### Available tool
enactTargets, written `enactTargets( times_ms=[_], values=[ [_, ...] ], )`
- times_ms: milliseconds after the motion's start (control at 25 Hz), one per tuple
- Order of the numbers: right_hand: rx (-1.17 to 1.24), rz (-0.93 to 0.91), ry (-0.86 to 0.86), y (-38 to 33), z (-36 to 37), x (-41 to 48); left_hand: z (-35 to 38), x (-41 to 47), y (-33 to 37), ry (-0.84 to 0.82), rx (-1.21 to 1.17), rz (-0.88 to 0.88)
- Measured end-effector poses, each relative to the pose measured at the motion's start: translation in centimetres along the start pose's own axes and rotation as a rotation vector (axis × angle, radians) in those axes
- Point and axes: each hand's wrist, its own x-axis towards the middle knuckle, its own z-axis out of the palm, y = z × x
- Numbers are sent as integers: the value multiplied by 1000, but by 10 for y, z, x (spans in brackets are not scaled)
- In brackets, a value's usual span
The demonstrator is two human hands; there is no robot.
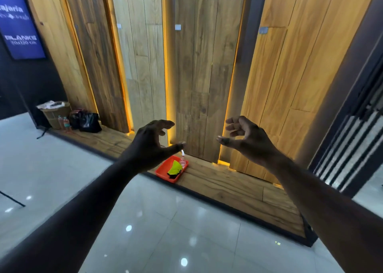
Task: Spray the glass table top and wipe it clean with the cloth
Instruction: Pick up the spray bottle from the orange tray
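1. both forearms reach forward over the glossy floor (pixel 165 221).
2. left hand (pixel 149 146) and right hand (pixel 246 137) hang in the air, fingers loosely spread, holding nothing.
3. spray bottle (pixel 182 159) and yellow-green cloth (pixel 174 167) sit in the orange tray (pixel 163 172) on the wooden ledge (pixel 228 185).

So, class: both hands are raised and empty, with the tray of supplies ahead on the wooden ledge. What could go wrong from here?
1. The spray bottle stands upright at the orange tray's far edge; a careless reach might topple it.
2. The glossy floor tiles could be slippery if spray lands there.
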Motion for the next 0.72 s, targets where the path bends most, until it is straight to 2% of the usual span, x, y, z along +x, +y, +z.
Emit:
enactTargets(
  times_ms=[120, 280, 400, 560, 720],
  values=[
    [47, 42, -51, 16, 34, 83, 24, 71, -60, -47, 11, 6],
    [121, 61, -38, 48, 67, 180, 50, 167, -116, -63, -22, -20],
    [171, 125, -61, 98, 108, 243, 94, 225, -172, -115, -50, -71],
    [313, 223, -105, 185, 190, 359, 172, 307, -267, -232, -67, -175],
    [441, 348, -166, 242, 251, 483, 213, 397, -352, -227, -97, -344]
  ],
)
